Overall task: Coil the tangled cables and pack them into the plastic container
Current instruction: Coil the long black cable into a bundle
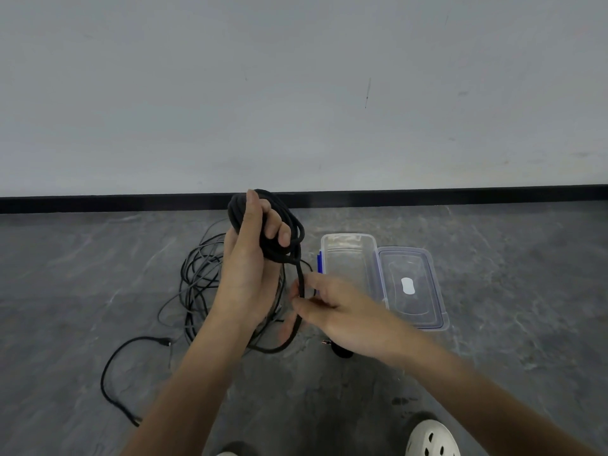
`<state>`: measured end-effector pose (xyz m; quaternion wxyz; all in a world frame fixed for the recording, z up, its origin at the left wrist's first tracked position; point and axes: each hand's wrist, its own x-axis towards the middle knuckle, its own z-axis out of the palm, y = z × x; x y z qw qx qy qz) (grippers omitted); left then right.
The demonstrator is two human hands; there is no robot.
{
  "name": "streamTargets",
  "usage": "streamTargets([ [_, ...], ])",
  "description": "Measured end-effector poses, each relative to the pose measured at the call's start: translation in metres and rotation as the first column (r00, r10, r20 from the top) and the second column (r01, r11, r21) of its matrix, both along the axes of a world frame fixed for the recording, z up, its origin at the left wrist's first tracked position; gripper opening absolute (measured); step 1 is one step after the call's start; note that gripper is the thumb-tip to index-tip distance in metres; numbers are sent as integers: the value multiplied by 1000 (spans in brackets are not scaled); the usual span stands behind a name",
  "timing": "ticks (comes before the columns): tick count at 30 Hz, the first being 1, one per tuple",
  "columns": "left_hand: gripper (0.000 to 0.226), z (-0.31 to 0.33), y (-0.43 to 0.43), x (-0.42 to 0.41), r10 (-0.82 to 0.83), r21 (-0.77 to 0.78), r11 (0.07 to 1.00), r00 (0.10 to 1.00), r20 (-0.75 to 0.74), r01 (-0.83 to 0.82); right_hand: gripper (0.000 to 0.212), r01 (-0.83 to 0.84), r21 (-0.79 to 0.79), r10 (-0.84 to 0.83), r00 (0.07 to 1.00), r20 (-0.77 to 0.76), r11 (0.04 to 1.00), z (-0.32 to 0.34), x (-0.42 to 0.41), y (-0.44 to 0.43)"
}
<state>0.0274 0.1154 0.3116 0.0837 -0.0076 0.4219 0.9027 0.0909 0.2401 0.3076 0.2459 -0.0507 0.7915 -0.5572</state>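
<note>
A white perforated shoe (431,439) sits at the bottom edge, above it two bare forearms. The left hand (246,268) holds up a thick black cable wound into a coil (236,210), thumb and fingers curled around the loops. The right hand (335,311) pinches the coil's loose tail (301,278), which sags down to the grey stone floor (510,291). Behind the hands lies a tangle of thin black and grey cables (197,281). A clear plastic container (348,255) stands open to the right, its lid (411,311) just beside it. If the left grip slackens, the loops could spring apart. The sagging tail might also snag the tangle.
</note>
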Motion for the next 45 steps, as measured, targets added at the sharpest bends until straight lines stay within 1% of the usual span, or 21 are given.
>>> streamTargets([
  [3, 28, -1, -2, -2, 35, -23, 999, 999, 2, -35, 24, 13, 25, -13, 1000, -2, 1000, -2, -1, 1],
  [6, 30, -1, -3, -2, 79, -59, 995, 997, -18, -80, 27, 18, 61, -16, 1000, -27, 998, -2, -3, 5],
  [8, 32, -1, -2, -1, 94, -63, 993, 995, -26, -95, 28, 25, 54, -24, 999, -30, 998, -2, -5, 7],
  [12, 36, 1, -2, -3, 110, -67, 991, 993, -50, -114, 24, 14, -24, -15, 1000, -25, 1000, 0, -5, 10],
  [15, 37, 1, -4, -4, 110, -73, 991, 991, -77, -115, 20, -41, 4, 41, 998, -53, 999, 2, -2, 10],
  [17, 37, 1, -6, -5, 111, -90, 989, 989, -96, -120, 21, -63, 12, 63, 997, -50, 998, 3, -3, 11],
  [19, 36, 0, -6, -6, 120, -109, 985, 986, -115, -132, 21, -67, 26, 69, 996, -65, 997, 5, -3, 11],
  [22, 35, 0, -6, -6, 124, -163, 975, 979, -160, -150, 20, -46, 43, 51, 990, -135, 998, 10, -5, 12],
  [25, 35, -3, -7, -7, 140, -225, 957, 973, -181, -180, 34, -4, 11, 6, 986, -164, 1000, 11, -4, 13],
  [27, 34, -5, -6, -7, 158, -274, 939, 968, -198, -209, 35, 13, -32, -18, 987, -160, 999, 11, -4, 12],
  [29, 36, -6, -4, -7, 158, -345, 909, 959, -233, -234, 33, 11, -20, -14, 987, -161, 1000, 11, -3, 10],
  [31, 40, -7, -3, -6, 147, -417, 872, 950, -275, -256, 34, -3, -1, 3, 992, -127, 1000, 10, -3, 8],
  [35, 39, -7, -4, -4, 116, -520, 801, 928, -354, -298, 24, -22, -7, 21, 994, -108, 1000, 11, -1, 7],
  [38, 41, -9, -6, -4, 96, -573, 763, 929, -357, -299, 17, -30, -14, 28, 996, -79, 999, 11, -2, 10],
  [40, 45, -10, -7, -4, 76, -587, 759, 933, -351, -282, 19, -35, -21, 34, 998, -47, 999, 13, -2, 13],
  [42, 51, -11, -7, -4, 26, -610, 748, 930, -366, -261, 20, -46, 2, 46, 998, -54, 999, 15, -3, 15],
  [45, 42, -12, -4, -3, -53, -660, 712, 919, -390, -239, 20, -52, 59, 59, 989, -135, 997, 15, -2, 15],
])
